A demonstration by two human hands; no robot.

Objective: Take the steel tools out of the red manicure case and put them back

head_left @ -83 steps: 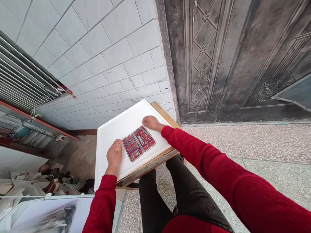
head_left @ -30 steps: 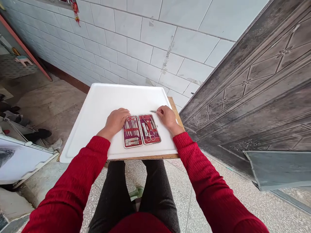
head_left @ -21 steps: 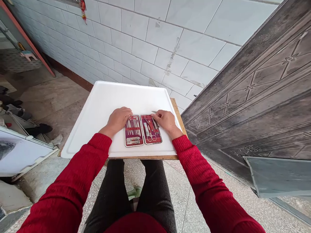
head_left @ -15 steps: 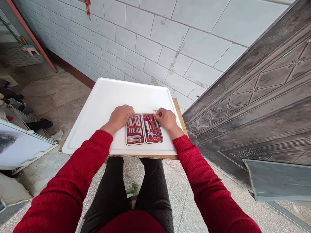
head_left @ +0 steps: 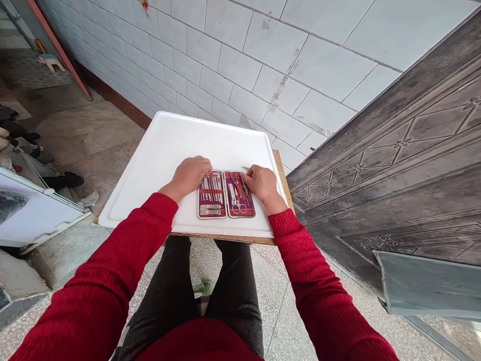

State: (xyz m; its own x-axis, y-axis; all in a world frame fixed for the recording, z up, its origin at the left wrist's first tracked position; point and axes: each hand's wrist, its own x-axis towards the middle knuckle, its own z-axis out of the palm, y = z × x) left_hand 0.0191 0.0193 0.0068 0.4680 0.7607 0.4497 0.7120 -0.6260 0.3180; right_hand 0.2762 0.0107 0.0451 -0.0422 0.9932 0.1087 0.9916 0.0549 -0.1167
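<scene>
A manicure set case (head_left: 226, 217) lies unfolded on the white tabletop (head_left: 150, 175), its two halves lined in dark red. Slim metal tools (head_left: 211, 189) stand in a row under a red strap in the left half, above nail clippers (head_left: 210, 209). The right half holds another nail clipper (head_left: 232, 193) and small scissors (head_left: 239, 206). My left hand (head_left: 191, 175) grips the case's upper left edge, fingers bent together. My right hand (head_left: 262, 184) is closed in a pinch at the upper right edge, on a thin metal manicure tool (head_left: 245, 168) whose end sticks out beyond the fingers.
White tiled wall (head_left: 233, 65) rises behind the table. A dark patterned door panel (head_left: 391, 150) slants along the right side. On the left are a white rack (head_left: 41, 200) and dark shoes (head_left: 67, 180). A green object (head_left: 205, 287) is on the floor between my legs.
The camera view has shifted slightly, so the table and case sit a little higher and further right. Both hands keep nearly the same places on the case.
</scene>
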